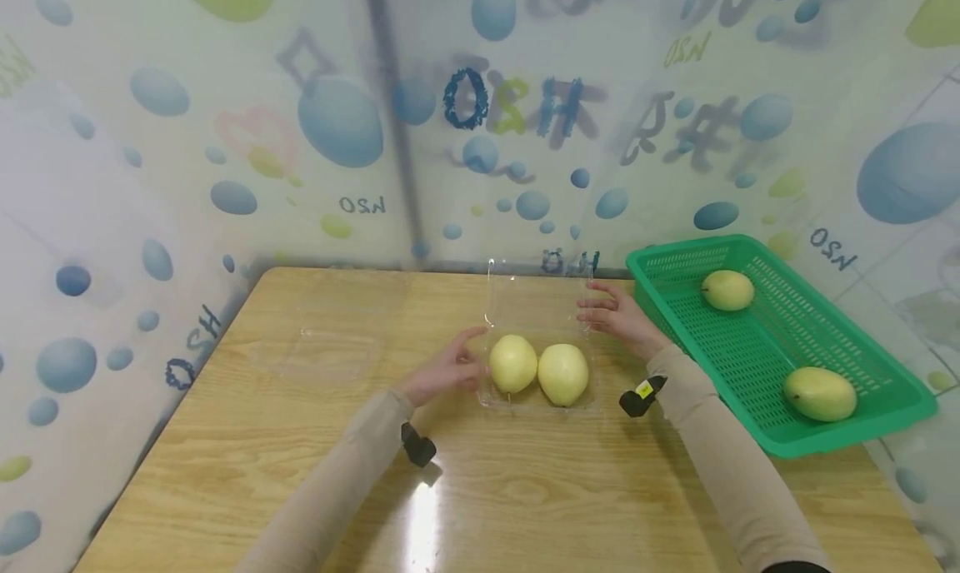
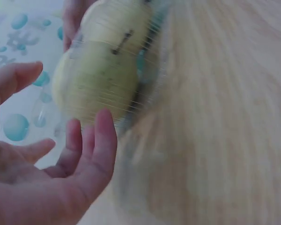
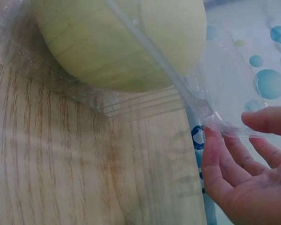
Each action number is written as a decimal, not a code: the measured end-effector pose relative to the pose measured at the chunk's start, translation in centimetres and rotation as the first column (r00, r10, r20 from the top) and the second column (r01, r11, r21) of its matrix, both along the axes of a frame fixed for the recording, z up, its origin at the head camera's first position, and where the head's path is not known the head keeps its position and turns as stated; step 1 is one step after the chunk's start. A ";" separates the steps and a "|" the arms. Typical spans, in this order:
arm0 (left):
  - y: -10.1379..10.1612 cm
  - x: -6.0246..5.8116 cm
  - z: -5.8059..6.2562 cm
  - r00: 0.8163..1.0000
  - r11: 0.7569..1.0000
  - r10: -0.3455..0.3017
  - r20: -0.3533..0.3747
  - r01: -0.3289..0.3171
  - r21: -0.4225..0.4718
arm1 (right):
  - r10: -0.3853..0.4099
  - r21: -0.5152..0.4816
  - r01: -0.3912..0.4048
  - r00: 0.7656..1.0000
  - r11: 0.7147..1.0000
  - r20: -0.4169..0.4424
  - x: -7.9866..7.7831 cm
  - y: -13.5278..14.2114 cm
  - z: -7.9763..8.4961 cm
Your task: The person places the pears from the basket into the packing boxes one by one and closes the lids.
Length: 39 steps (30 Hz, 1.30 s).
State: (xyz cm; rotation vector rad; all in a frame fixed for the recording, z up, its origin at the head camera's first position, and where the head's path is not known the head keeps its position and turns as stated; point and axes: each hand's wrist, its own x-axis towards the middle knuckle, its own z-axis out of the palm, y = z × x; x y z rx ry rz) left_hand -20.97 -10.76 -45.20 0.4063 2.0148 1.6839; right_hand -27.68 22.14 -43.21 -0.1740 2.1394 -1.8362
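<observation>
Two pale yellow pears [image 1: 563, 375] sit side by side in a clear plastic clamshell box [image 1: 540, 406], its lid [image 1: 525, 298] standing raised at the back. My right hand [image 1: 618, 316] pinches the lid's right edge between thumb and fingers, near the hinge; the right wrist view shows this grip on the thin rim [image 3: 234, 130]. On the left side of the box is my left hand [image 1: 448, 367], thumb and fingers spread and loosely bent. Its fingertips [image 2: 104, 123] come close to the box wall in the left wrist view; whether they touch it I cannot tell.
A green perforated basket [image 1: 765, 373] stands on the right of the wooden table [image 1: 465, 490], with one pear [image 1: 727, 291] towards its back and another pear [image 1: 820, 394] near its front. Another clear plastic box [image 1: 322, 356] lies on the left. A patterned curtain [image 1: 315, 198] hangs behind.
</observation>
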 end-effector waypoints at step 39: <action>1.6 -5.8 4.4 0.993 0.992 0.119 -0.024 -0.119 0.033 | 0.018 0.029 -0.017 0.999 0.999 -0.047 2.1 0.8 2.1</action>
